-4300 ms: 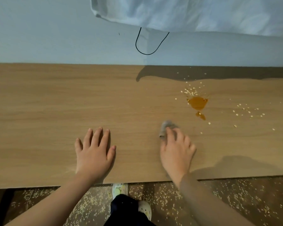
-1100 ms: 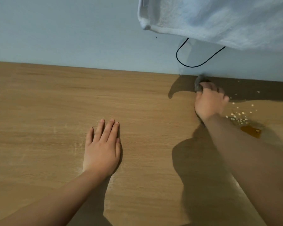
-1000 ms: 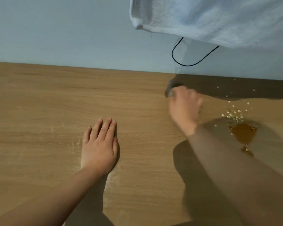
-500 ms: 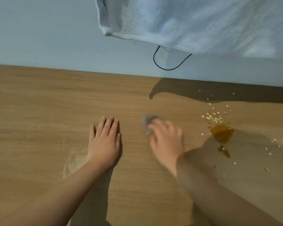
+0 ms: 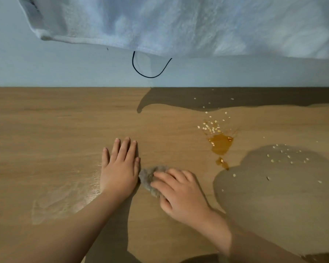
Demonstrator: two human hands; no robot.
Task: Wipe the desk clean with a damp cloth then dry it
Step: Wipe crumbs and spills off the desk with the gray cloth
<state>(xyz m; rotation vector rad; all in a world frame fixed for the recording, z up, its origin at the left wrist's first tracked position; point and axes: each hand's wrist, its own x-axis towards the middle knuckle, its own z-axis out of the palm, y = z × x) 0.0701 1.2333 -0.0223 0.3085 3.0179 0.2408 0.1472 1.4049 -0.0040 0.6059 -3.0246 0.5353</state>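
Observation:
A small grey cloth [image 5: 149,179] lies bunched on the wooden desk [image 5: 46,130]. My right hand [image 5: 180,196] presses on it with fingers laid over it, right beside my left hand [image 5: 120,168], which rests flat on the desk with straight fingers. An amber liquid spill [image 5: 220,143] sits to the right of the hands, with pale seeds [image 5: 210,127] scattered behind it and further right [image 5: 285,156]. A damp smear [image 5: 65,200] shines on the desk left of my left forearm.
A white towel [image 5: 179,25] hangs over the top of the view, casting a shadow on the desk's back right. A black cable loop [image 5: 150,73] hangs on the pale wall [image 5: 46,69] behind the desk.
My right hand has swept the cloth from the back wall toward me and leftward, ending beside my left hand. The left hand stayed flat on the desk.

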